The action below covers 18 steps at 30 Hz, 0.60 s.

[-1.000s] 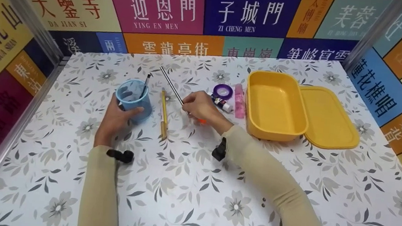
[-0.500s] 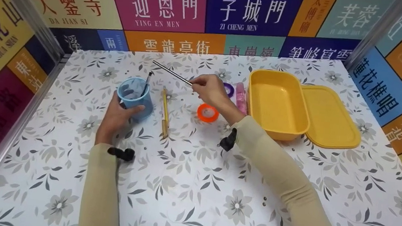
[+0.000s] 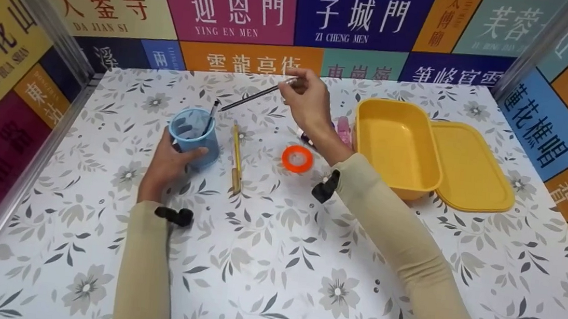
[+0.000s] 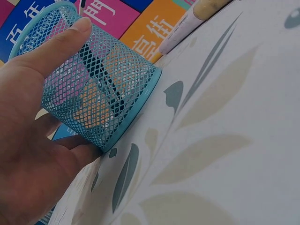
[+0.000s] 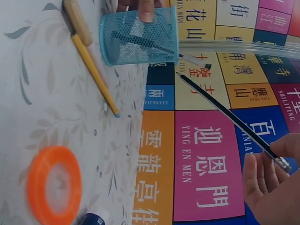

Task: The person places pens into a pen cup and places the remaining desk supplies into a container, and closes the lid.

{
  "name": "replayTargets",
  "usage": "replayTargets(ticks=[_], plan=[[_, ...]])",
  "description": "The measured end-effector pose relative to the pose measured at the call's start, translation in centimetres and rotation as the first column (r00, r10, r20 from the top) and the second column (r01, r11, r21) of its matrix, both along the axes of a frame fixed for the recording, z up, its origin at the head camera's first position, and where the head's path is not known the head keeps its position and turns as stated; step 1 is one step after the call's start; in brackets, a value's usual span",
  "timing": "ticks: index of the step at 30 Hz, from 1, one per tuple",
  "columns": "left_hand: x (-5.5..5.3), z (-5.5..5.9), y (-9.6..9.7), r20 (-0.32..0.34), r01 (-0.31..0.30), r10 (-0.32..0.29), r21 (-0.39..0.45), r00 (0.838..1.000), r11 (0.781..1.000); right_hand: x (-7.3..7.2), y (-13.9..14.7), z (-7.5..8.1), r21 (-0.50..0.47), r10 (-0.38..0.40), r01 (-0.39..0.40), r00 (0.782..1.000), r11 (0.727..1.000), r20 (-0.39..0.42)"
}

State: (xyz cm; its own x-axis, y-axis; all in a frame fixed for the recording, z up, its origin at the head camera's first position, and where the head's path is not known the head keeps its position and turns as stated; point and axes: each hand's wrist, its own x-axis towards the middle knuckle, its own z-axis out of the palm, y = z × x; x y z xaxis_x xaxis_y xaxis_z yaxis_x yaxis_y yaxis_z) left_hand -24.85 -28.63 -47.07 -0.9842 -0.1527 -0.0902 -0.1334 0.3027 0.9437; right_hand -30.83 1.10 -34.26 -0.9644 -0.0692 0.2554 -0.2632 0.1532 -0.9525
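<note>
My left hand (image 3: 161, 166) holds a light blue mesh pen cup (image 3: 208, 146) at the left of the table, thumb and fingers round its side. The cup stands slightly tilted, and a dark pen (image 3: 211, 118) leans inside it. Above the table, my right hand (image 3: 309, 102) pinches a dark striped pencil (image 3: 251, 98) near its silver-banded end (image 5: 282, 163). The pencil slants down to the left, its sharpened tip (image 5: 178, 74) just outside the cup's rim. Right of the cup lie a yellow pencil (image 3: 237, 142) and a tan-capped pen (image 3: 235, 180), side by side.
An orange tape roll (image 3: 286, 158) lies mid-table. Beyond the right wrist are a partly hidden glue stick (image 3: 305, 136) and a pink item (image 3: 343, 129). An open yellow box (image 3: 394, 192) stands at the right, its lid (image 3: 476, 167) beside it. Printed panels (image 3: 241, 7) wall the table.
My right hand has lifted the striped pencil up and away from the table and turned it, so its tip now points down toward the cup. The left hand still holds the cup.
</note>
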Motion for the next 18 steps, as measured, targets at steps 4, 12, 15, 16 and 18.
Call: replayTargets(ticks=[4, 12, 15, 16, 18], plan=[[0.0, 0.1, 0.1, 0.012, -0.005, 0.005, 0.001, 1.0, 1.0, -0.1, -0.5, 0.9, -0.196, 0.017, -0.025, 0.999, 0.98, -0.042], [-0.2, -0.1, 0.1, 0.009, -0.005, 0.005, 0.015, 1.0, 1.0, 0.4, -1.8, 2.9, -0.342, 0.009, -0.05, 0.993, 0.938, -0.121], [-0.2, -0.1, 0.0, 0.012, -0.005, 0.005, 0.009, 1.0, 1.0, 0.8, -2.4, 3.9, -0.347, 0.006, -0.054, 0.991, 0.936, -0.137], [-0.2, -0.1, 0.0, 0.018, -0.007, 0.007, 0.007, 1.0, 1.0, 1.0, -2.6, 4.2, -0.341, 0.004, -0.055, 0.989, 0.938, -0.15], [-0.2, -0.1, -0.1, 0.027, -0.009, 0.008, 0.009, 1.0, 1.0, 1.5, -2.9, 5.0, -0.326, 0.0, -0.06, 0.984, 0.943, -0.18]])
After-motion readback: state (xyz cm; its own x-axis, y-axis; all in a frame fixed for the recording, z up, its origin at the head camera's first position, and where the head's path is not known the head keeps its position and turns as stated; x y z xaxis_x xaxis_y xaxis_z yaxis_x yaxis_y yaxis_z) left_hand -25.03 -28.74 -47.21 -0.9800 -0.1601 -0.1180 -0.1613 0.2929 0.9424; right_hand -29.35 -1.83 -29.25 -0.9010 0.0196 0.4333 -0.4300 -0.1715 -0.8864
